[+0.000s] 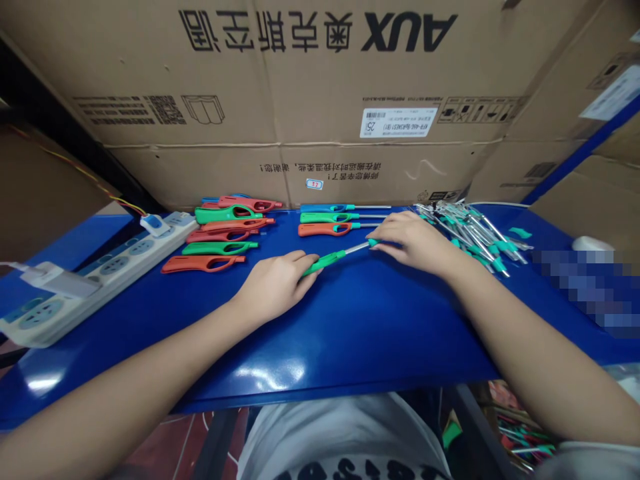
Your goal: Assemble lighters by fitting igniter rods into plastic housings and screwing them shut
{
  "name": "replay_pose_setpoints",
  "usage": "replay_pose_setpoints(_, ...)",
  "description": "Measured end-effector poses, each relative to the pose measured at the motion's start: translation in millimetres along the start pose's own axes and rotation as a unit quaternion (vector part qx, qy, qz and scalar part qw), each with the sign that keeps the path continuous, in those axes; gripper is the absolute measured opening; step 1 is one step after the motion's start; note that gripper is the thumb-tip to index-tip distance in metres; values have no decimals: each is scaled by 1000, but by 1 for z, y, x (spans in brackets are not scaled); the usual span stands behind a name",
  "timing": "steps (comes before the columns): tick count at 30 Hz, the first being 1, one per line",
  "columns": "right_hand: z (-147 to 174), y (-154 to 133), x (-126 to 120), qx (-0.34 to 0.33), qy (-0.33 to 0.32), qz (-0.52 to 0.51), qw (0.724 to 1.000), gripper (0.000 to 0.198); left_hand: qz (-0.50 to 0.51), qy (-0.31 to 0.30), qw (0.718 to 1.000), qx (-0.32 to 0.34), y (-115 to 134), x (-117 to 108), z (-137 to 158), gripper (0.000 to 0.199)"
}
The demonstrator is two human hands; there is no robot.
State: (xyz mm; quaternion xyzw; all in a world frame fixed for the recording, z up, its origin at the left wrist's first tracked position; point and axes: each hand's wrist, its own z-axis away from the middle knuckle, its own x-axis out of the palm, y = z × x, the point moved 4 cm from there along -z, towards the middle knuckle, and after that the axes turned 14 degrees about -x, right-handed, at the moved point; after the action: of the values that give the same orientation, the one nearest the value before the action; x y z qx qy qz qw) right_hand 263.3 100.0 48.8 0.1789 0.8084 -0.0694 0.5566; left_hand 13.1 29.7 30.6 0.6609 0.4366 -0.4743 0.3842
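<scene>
My left hand is closed around the green handle of a long-necked lighter. From the handle a thin metal tube runs up to the right. At the tube's right end, the fingers of my right hand pinch a small green piece. Just beyond lie three lighters with metal tubes: an orange one, a green one and a blue one. A pile of metal tubes with green parts is right of my right hand. Several handles without tubes, including an orange one, lie at left.
A white power strip with plugs runs along the left of the blue table. Behind stands a large cardboard sheet. One loose green piece lies right of the pile. Coloured parts sit below the table at lower right.
</scene>
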Motion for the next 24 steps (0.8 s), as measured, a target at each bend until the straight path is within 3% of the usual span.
replay_pose_setpoints(7,-16,-35,12,-83,25,-18,996,25,57,-18,998,9,5,0,4,28)
replay_pose_setpoints(13,-23,-60,11,-158,55,42,985,24,176,-55,983,2,10,-3,5,25)
replay_pose_setpoints(24,-24,-74,10,-210,65,109,969,27,359,-209,907,-72,3,2,-3,37)
